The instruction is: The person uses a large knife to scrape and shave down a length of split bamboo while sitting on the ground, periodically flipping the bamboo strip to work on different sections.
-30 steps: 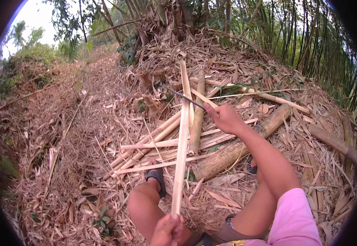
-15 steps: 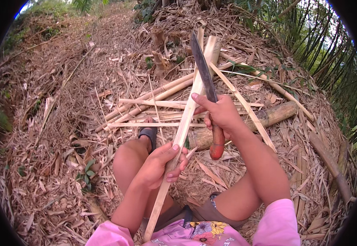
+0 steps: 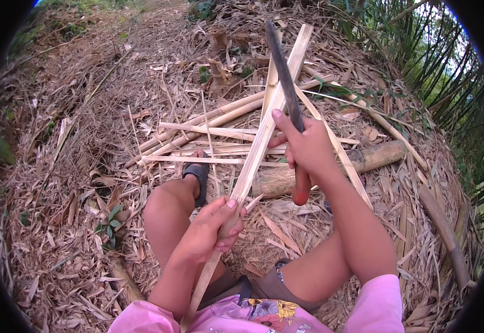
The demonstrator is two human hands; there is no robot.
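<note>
A long pale bamboo strip [image 3: 259, 145] slants up from my lap to the far middle. My left hand [image 3: 211, 228] is closed around its lower part, with a small splinter sticking out beside the fingers. My right hand [image 3: 308, 145] grips a machete [image 3: 284, 72] by its reddish handle. The dark blade points up and away, crossing over the strip's upper part. My right thumb and fingertips also touch the strip near the base of the blade.
Split bamboo strips [image 3: 219, 131] and thin poles lie crossed ahead of me. A thick bamboo log [image 3: 372, 157] rests at the right, with another pole [image 3: 447, 233] farther right. Cut stumps [image 3: 219, 75] stand beyond. Dry leaves and shavings cover the ground; my sandalled foot [image 3: 197, 176] is beside the strips.
The bamboo strip has turned, showing a narrower face, and its far end reaches farther up and right. The machete and my right hand have shifted slightly up and right.
</note>
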